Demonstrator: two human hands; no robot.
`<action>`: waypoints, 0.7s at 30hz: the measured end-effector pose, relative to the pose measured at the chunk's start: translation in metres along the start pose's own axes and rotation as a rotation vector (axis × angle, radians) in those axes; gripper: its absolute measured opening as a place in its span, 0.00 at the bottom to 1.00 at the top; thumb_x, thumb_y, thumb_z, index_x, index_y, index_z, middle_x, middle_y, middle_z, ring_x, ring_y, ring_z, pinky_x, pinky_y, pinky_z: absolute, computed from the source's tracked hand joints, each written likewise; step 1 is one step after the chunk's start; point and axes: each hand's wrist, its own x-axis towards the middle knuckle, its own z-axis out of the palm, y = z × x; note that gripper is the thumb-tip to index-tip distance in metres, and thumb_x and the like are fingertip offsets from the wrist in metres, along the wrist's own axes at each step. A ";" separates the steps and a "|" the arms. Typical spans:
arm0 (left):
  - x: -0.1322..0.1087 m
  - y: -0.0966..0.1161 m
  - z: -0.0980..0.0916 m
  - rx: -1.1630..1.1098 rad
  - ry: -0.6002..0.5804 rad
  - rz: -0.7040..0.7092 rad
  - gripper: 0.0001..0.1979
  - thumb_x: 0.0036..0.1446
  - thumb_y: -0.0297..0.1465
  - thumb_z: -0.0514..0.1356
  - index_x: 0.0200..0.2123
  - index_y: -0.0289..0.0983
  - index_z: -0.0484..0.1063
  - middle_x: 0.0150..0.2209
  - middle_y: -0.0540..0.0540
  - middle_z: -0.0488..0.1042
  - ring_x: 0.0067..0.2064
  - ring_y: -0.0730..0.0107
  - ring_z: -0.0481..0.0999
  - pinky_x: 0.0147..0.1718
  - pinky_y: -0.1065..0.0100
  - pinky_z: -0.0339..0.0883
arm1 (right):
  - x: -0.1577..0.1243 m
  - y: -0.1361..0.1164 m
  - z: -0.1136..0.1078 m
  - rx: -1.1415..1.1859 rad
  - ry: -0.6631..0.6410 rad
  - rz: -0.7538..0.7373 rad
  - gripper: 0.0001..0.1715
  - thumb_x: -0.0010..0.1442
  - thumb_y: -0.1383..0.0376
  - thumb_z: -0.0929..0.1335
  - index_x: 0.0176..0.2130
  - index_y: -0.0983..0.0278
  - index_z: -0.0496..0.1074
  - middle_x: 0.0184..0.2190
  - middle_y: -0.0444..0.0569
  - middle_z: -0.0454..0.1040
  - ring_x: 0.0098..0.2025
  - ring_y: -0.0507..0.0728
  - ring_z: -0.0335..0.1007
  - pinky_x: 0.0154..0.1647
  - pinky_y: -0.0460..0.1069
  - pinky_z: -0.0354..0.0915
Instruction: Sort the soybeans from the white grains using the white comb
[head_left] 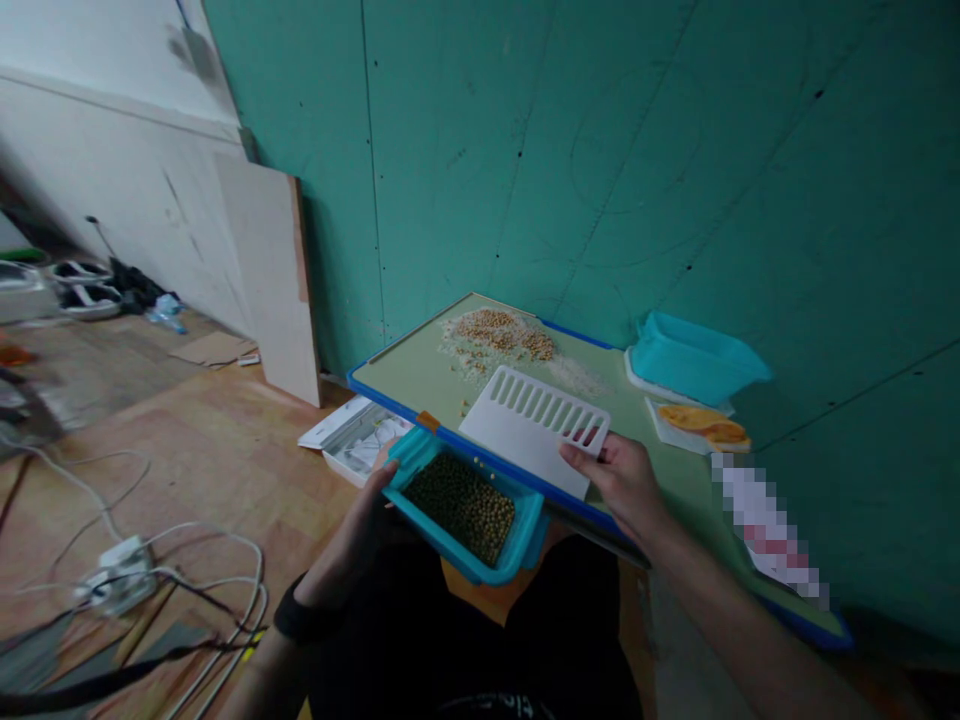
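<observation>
My left hand grips the left end of a blue tub, tilted just below the table's front edge. Dark green beans and pale yellow beans lie inside it. In my right hand is a white slotted board, pinched at its right end, its lower edge at the blue rim of the green table. Behind the board, a spread pile of yellow beans and white grains covers part of the tabletop. A few yellow beans sit near the table edge above the tub.
A second blue tub stands at the table's right rear, beside an orange-patterned item and a blurred-out packet. Below the table lies an open white box. Cables and a power strip cover the floor at left.
</observation>
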 end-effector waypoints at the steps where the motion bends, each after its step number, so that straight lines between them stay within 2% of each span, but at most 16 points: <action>1: -0.001 0.001 0.000 -0.013 -0.008 -0.015 0.43 0.62 0.54 0.65 0.76 0.49 0.61 0.66 0.42 0.78 0.65 0.35 0.76 0.51 0.45 0.81 | 0.005 0.000 0.002 0.015 0.007 -0.006 0.28 0.44 0.42 0.82 0.34 0.61 0.84 0.36 0.56 0.87 0.36 0.67 0.83 0.37 0.58 0.78; 3: -0.002 0.004 0.001 -0.015 -0.005 -0.036 0.45 0.59 0.55 0.68 0.76 0.49 0.62 0.64 0.42 0.80 0.65 0.33 0.77 0.49 0.45 0.82 | 0.020 0.000 0.005 0.033 0.048 -0.031 0.30 0.42 0.42 0.83 0.34 0.61 0.83 0.36 0.56 0.87 0.37 0.67 0.83 0.38 0.58 0.78; 6: -0.003 0.010 -0.002 0.023 0.048 -0.083 0.51 0.54 0.58 0.68 0.75 0.40 0.64 0.57 0.36 0.84 0.63 0.29 0.78 0.47 0.44 0.82 | 0.047 0.001 0.008 0.014 0.106 -0.071 0.32 0.41 0.40 0.82 0.35 0.62 0.82 0.36 0.56 0.87 0.38 0.68 0.83 0.39 0.58 0.77; 9: -0.001 0.015 -0.010 0.027 0.083 -0.110 0.49 0.57 0.57 0.66 0.73 0.34 0.65 0.57 0.33 0.84 0.64 0.32 0.77 0.49 0.45 0.82 | 0.064 0.000 0.012 -0.022 0.096 -0.083 0.35 0.38 0.39 0.82 0.34 0.63 0.83 0.35 0.57 0.87 0.38 0.69 0.83 0.38 0.58 0.77; 13: 0.003 0.021 -0.023 0.044 0.121 -0.062 0.44 0.58 0.56 0.66 0.70 0.38 0.68 0.57 0.36 0.84 0.65 0.37 0.76 0.50 0.48 0.82 | 0.057 -0.007 0.021 -0.071 0.008 -0.076 0.32 0.39 0.40 0.83 0.32 0.63 0.83 0.33 0.56 0.86 0.37 0.69 0.83 0.36 0.57 0.76; 17: 0.003 0.025 -0.035 0.106 0.136 -0.024 0.42 0.54 0.59 0.67 0.63 0.37 0.76 0.53 0.34 0.85 0.59 0.32 0.81 0.43 0.48 0.83 | 0.036 -0.012 0.031 -0.065 -0.085 -0.062 0.29 0.43 0.42 0.82 0.34 0.62 0.85 0.36 0.56 0.87 0.37 0.69 0.84 0.37 0.58 0.77; 19: 0.003 0.027 -0.039 0.136 0.145 -0.017 0.41 0.54 0.60 0.66 0.61 0.37 0.77 0.52 0.34 0.85 0.56 0.32 0.82 0.38 0.49 0.83 | 0.035 -0.011 0.037 -0.039 -0.097 -0.060 0.28 0.44 0.43 0.82 0.35 0.62 0.85 0.37 0.56 0.87 0.39 0.69 0.84 0.39 0.58 0.78; 21: 0.003 0.029 -0.042 0.147 0.143 -0.013 0.40 0.55 0.60 0.66 0.60 0.38 0.77 0.51 0.34 0.85 0.54 0.34 0.83 0.36 0.50 0.83 | 0.045 -0.009 0.044 -0.021 -0.053 -0.089 0.28 0.45 0.43 0.81 0.35 0.62 0.84 0.37 0.56 0.87 0.39 0.68 0.84 0.40 0.58 0.78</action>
